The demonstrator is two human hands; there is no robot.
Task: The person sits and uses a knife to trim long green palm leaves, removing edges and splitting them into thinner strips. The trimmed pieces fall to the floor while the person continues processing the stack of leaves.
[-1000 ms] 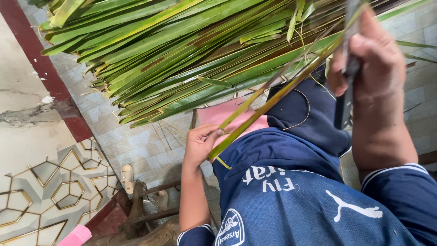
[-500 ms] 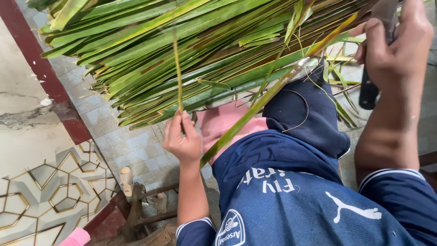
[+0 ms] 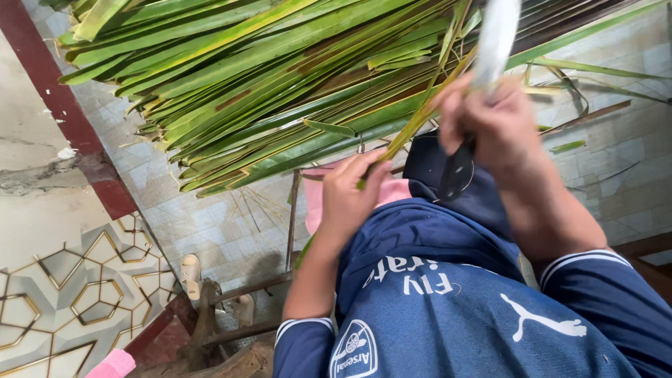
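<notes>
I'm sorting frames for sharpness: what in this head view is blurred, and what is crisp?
Head view: the right hand and the knife it grips are smeared by motion blur; the left hand, pinching a leaf strip, is only slightly soft; the palm leaves and the tiled floor are sharp, in even daylight.

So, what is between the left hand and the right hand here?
In the head view, a single yellow-green leaf strip runs from the left hand up toward the right hand, which grips a knife.

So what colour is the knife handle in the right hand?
Black, seen in the head view: the knife handle sticks out below the right hand.
</notes>
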